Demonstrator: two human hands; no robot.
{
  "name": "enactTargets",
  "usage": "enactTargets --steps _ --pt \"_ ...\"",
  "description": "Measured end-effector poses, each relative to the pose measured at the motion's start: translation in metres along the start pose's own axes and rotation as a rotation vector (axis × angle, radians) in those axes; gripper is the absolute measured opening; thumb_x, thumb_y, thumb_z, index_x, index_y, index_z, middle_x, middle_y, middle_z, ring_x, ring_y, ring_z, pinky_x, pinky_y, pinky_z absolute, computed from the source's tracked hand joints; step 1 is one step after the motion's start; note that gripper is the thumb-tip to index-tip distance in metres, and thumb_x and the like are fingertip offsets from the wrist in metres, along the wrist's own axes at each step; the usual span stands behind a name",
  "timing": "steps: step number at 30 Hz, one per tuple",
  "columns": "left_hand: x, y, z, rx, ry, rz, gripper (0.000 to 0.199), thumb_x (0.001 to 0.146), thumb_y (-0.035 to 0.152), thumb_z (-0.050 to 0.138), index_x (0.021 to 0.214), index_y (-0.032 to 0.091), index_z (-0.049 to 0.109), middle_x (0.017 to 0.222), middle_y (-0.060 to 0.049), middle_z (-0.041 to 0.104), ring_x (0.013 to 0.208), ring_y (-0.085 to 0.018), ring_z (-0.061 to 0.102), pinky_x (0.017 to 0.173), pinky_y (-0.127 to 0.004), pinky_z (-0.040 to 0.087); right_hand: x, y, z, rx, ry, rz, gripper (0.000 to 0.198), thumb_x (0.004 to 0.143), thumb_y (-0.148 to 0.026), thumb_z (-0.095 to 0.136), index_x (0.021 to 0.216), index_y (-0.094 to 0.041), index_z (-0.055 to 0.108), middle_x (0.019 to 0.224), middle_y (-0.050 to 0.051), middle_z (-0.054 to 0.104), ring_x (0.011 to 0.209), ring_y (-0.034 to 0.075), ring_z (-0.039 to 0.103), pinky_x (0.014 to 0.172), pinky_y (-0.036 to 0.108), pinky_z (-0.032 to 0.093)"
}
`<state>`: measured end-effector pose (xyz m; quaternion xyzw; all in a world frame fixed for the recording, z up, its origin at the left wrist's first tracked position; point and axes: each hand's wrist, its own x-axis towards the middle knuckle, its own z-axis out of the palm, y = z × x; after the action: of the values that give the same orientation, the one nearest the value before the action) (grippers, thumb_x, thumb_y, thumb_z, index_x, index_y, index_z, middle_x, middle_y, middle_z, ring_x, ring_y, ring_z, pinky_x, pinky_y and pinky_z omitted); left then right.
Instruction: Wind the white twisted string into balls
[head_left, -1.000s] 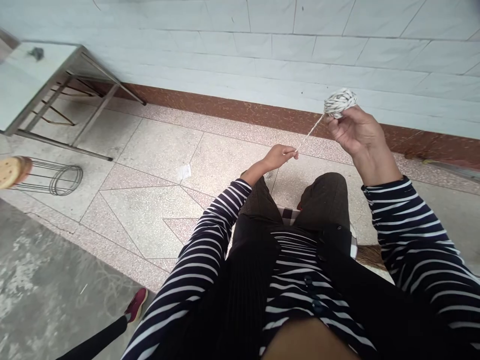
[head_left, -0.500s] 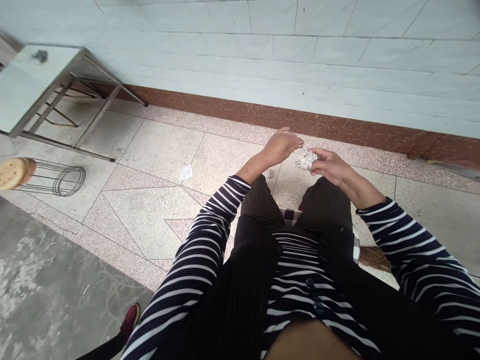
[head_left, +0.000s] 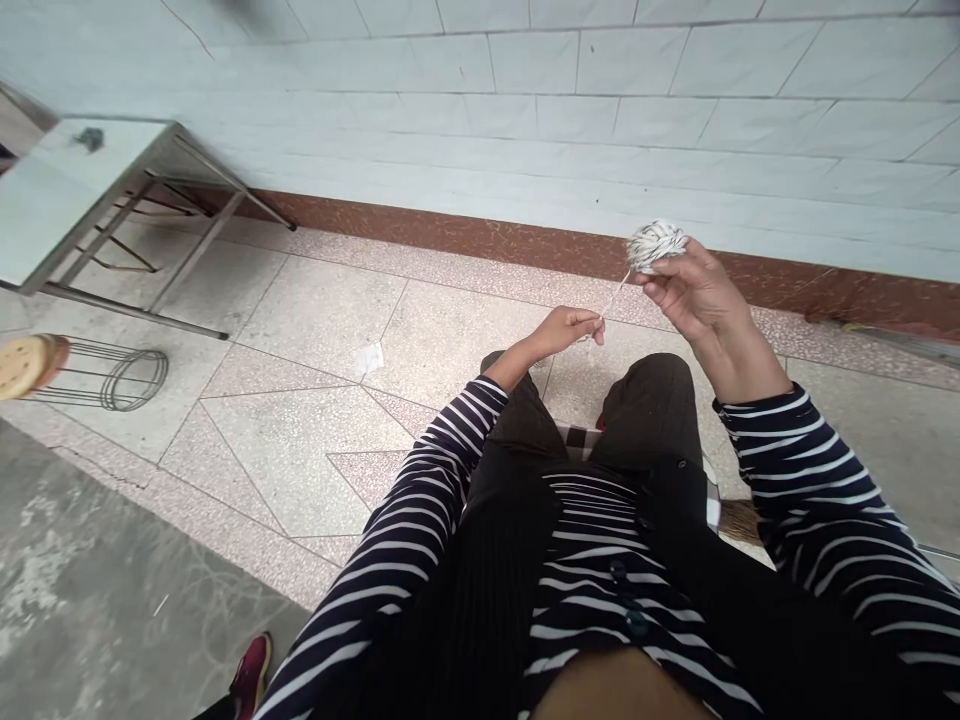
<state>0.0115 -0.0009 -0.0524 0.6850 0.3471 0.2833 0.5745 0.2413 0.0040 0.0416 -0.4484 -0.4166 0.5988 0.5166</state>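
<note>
Toward two o'clock from the middle of the head view, the right hand (head_left: 699, 300) grips a wound ball of pale cord (head_left: 654, 245), its thumb and fingers closed on the ball's four o'clock side. A straight strand (head_left: 617, 294) runs from the ball toward seven o'clock to the left hand (head_left: 561, 332), whose fingertips pinch it. Farther out, a pale-topped table (head_left: 56, 195) stands at ten o'clock, a round-seated stool (head_left: 24, 366) at nine, a dark red shoe (head_left: 253, 668) at seven.
</note>
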Motion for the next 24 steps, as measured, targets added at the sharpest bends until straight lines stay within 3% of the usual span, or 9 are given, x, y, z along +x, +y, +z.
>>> enactTargets --steps 3,6,8,10,14,17,19,22,24 --pt "-0.010 0.003 0.004 -0.002 -0.003 -0.038 0.038 0.103 0.045 0.068 0.082 0.016 0.080 0.090 -0.007 0.082 0.093 -0.017 0.073 0.098 -0.032 0.052 0.019 0.003 -0.008 -0.170 0.107 -0.133 0.050 0.070 -0.026 0.090 0.109 -0.028 0.058 0.095 0.001 0.070 0.076 0.017 0.066 0.065 0.031 0.060" --pt "-0.018 0.016 0.000 0.043 -0.009 -0.043 0.036 0.103 0.043 0.065 0.084 0.016 0.081 0.090 -0.006 0.083 0.086 -0.015 0.071 0.090 -0.030 0.052 0.024 0.018 -0.012 -0.545 0.187 -0.153 0.051 0.069 -0.024 0.090 0.110 -0.026 0.061 0.099 0.005 0.072 0.076 0.020 0.062 0.061 0.034 0.053" --pt "-0.020 0.027 -0.006 0.124 0.000 -0.045 0.036 0.102 0.041 0.065 0.083 0.017 0.081 0.087 -0.004 0.081 0.078 -0.014 0.067 0.081 -0.029 0.050 0.017 0.033 -0.011 -0.784 0.152 -0.124 0.047 0.064 -0.021 0.091 0.104 -0.023 0.066 0.096 0.006 0.071 0.078 0.020 0.061 0.062 0.032 0.047" --pt "-0.019 0.037 -0.013 0.236 0.025 -0.055 0.034 0.101 0.037 0.065 0.078 0.017 0.080 0.078 -0.002 0.077 0.070 -0.013 0.062 0.075 -0.029 0.047 0.005 0.048 -0.007 -0.855 0.026 -0.022 0.043 0.058 -0.016 0.089 0.096 -0.022 0.069 0.083 0.003 0.067 0.074 0.018 0.057 0.062 0.029 0.042" --pt "-0.013 0.044 -0.024 0.461 -0.013 0.001 0.030 0.099 0.029 0.065 0.073 0.019 0.077 0.071 -0.001 0.073 0.072 -0.016 0.062 0.082 -0.033 0.048 -0.018 0.064 -0.006 -0.625 -0.345 0.345 0.044 0.053 -0.019 0.085 0.095 -0.022 0.073 0.070 -0.001 0.063 0.063 0.015 0.057 0.057 0.027 0.047" --pt "-0.014 0.038 -0.025 0.494 -0.063 0.049 0.027 0.101 0.034 0.065 0.085 0.021 0.081 0.081 -0.003 0.078 0.082 -0.019 0.068 0.090 -0.035 0.051 -0.027 0.060 -0.014 -0.335 -0.483 0.532 0.051 0.050 -0.019 0.084 0.100 -0.021 0.074 0.074 0.001 0.068 0.059 0.013 0.058 0.054 0.025 0.049" --pt "-0.016 0.032 -0.024 0.432 -0.023 0.020 0.027 0.102 0.037 0.065 0.093 0.021 0.083 0.093 -0.005 0.082 0.091 -0.020 0.073 0.095 -0.034 0.053 -0.031 0.052 -0.020 -0.148 -0.477 0.563 0.055 0.046 -0.016 0.081 0.101 -0.021 0.073 0.077 0.001 0.070 0.058 0.013 0.057 0.052 0.024 0.047" --pt "-0.018 0.020 -0.020 0.284 0.067 -0.026 0.028 0.102 0.038 0.065 0.095 0.017 0.083 0.109 -0.009 0.085 0.108 -0.021 0.077 0.106 -0.035 0.054 -0.035 0.042 -0.023 0.051 -0.338 0.482 0.059 0.043 -0.014 0.075 0.101 -0.022 0.069 0.080 0.001 0.070 0.062 0.014 0.057 0.052 0.025 0.045" --pt "-0.017 0.012 -0.017 0.188 0.112 -0.026 0.027 0.101 0.034 0.064 0.093 0.016 0.082 0.108 -0.010 0.085 0.112 -0.020 0.077 0.111 -0.034 0.053 -0.036 0.035 -0.022 0.099 -0.242 0.434 0.057 0.042 -0.014 0.073 0.098 -0.022 0.066 0.083 0.002 0.069 0.066 0.015 0.057 0.056 0.026 0.046"
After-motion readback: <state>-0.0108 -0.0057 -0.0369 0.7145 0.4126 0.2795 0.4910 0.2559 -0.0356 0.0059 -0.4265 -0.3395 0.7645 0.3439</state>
